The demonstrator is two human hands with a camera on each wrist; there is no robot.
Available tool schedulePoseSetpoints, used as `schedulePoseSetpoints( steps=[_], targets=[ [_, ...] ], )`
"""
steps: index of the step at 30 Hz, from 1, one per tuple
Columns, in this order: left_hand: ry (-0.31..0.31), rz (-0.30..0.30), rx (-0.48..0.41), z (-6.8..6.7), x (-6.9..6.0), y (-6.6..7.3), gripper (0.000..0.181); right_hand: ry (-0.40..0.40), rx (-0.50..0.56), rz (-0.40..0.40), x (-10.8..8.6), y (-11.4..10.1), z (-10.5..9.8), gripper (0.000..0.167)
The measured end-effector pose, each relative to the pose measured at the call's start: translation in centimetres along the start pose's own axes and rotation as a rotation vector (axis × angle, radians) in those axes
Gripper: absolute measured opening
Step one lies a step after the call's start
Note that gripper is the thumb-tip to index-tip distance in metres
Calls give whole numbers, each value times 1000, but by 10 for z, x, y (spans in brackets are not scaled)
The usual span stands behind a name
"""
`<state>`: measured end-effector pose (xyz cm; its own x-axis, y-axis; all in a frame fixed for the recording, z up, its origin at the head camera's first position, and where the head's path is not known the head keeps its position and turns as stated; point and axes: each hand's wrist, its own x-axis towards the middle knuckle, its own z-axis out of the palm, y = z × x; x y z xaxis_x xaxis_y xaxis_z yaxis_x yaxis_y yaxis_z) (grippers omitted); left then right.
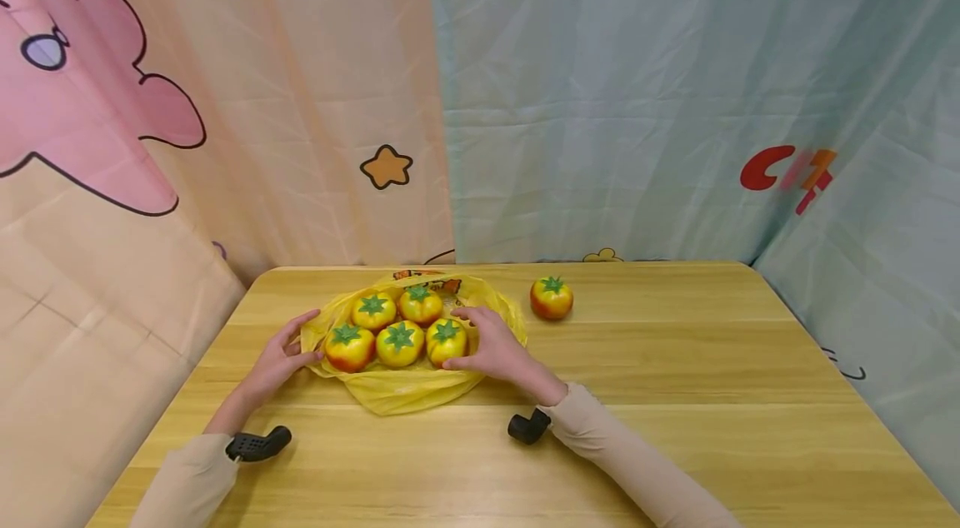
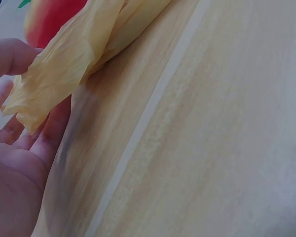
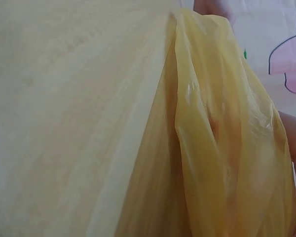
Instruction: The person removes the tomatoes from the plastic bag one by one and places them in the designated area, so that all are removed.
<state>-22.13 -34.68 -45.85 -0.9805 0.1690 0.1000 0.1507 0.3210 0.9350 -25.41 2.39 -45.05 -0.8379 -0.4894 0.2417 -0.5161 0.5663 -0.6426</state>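
Note:
A yellow plastic bag (image 1: 408, 395) (image 2: 64, 64) (image 3: 217, 128) lies spread on the table with several red-yellow tomatoes in it. At the bag's left edge, my left hand (image 1: 279, 357) (image 2: 17, 158) holds the plastic between thumb and fingers, beside the front-left tomato (image 1: 349, 347) (image 2: 47, 19). My right hand (image 1: 497, 349) (image 3: 295, 148) has its thumb and fingers round the front-right tomato (image 1: 446, 341); the bag hides much of this hand in the right wrist view. One more tomato (image 1: 551, 299) sits outside the bag, to its right.
The wooden table (image 1: 675, 378) reaches back to printed curtains (image 1: 600, 112). Black wrist devices are on both arms, the left one (image 1: 258, 445) and the right one (image 1: 529, 426) close above the front part of the table.

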Motion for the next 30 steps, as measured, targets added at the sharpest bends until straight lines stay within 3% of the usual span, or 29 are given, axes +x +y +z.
schedulePoseSetpoints(
  steps=[9, 30],
  targets=[
    [10, 53, -55, 1, -3, 2, 70, -24, -19, 24, 2, -1, 2, 78],
    [11, 67, -59, 0, -1, -2, 70, -28, -9, 9, 1, -1, 3, 74]
  ],
)
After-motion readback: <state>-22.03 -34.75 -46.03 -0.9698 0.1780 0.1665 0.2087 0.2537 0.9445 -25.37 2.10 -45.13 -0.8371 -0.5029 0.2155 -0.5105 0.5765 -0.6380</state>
